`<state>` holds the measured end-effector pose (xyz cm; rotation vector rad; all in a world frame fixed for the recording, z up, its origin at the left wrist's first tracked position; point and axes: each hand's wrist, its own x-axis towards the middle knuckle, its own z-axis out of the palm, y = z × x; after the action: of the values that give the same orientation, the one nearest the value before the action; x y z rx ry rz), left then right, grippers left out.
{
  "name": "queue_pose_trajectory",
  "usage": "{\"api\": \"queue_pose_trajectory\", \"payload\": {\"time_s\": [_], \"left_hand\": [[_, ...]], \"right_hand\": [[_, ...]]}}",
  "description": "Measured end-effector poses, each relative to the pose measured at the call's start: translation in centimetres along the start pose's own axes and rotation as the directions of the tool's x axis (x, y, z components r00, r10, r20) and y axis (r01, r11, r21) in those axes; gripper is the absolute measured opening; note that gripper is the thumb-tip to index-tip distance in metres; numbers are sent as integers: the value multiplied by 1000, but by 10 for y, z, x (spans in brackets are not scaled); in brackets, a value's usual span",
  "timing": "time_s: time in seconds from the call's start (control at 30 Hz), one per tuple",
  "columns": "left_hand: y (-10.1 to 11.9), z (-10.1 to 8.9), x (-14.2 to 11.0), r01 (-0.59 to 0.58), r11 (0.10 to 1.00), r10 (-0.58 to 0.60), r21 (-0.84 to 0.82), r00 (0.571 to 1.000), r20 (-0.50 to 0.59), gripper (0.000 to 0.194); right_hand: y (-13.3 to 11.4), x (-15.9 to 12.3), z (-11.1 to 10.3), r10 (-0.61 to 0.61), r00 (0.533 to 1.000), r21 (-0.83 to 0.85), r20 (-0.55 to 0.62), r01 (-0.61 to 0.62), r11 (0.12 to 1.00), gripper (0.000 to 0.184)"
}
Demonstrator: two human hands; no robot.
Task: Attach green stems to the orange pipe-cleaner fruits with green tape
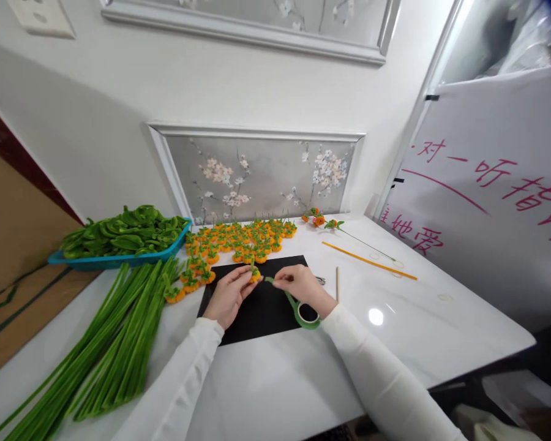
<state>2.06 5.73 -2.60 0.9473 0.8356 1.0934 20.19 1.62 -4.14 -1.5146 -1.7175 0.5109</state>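
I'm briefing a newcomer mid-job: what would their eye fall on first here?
Probably the crowd of small orange flowers along the back of the white table, and the long green stems fanned out at the left. In the middle, over the black mat, the left hand holds one orange flower and the right hand pinches green tape. Red writing stands out at the right.

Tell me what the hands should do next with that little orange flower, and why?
Probably bring the loose end of the green tape to the flower: the left hand holds the flower, while the right hand pinches the tape near that end, just short of it.
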Motion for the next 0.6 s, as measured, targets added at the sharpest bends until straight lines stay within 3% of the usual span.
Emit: {"api": "queue_pose_trajectory", "payload": {"time_s": [0.07, 0.1, 0.2, 0.27, 0.37, 0.6], "left_hand": [[-1, 2, -3, 30, 1000, -30, 9, 999, 10, 13], [0, 3, -5, 43, 999, -43, 12, 999, 19, 14], [4, 7, -11, 70, 997, -71, 24, 995, 69, 19], [7, 11, -15, 60, 997, -64, 40, 993, 99, 21], [8, 13, -21, 21, 998, -30, 64, 989, 144, 19], [3, 11, -31, -24, 984, -5, 175, 987, 160, 27]], "right_hand": [[2, -2, -9, -29, 999, 111, 33, 25, 994, 20], [2, -3, -12, -50, 998, 263, 41, 37, 964, 23], [-6, -9, -16, -72, 995, 613, 70, 14, 790, 26], [-12, -12, -12, -28, 996, 705, 81, -38, 708, 29], [-19, -12, -3, 35, 999, 715, 35, -50, 697, 31], [-16, -12, 8, -26, 992, 605, -126, 98, 790, 23]]}}
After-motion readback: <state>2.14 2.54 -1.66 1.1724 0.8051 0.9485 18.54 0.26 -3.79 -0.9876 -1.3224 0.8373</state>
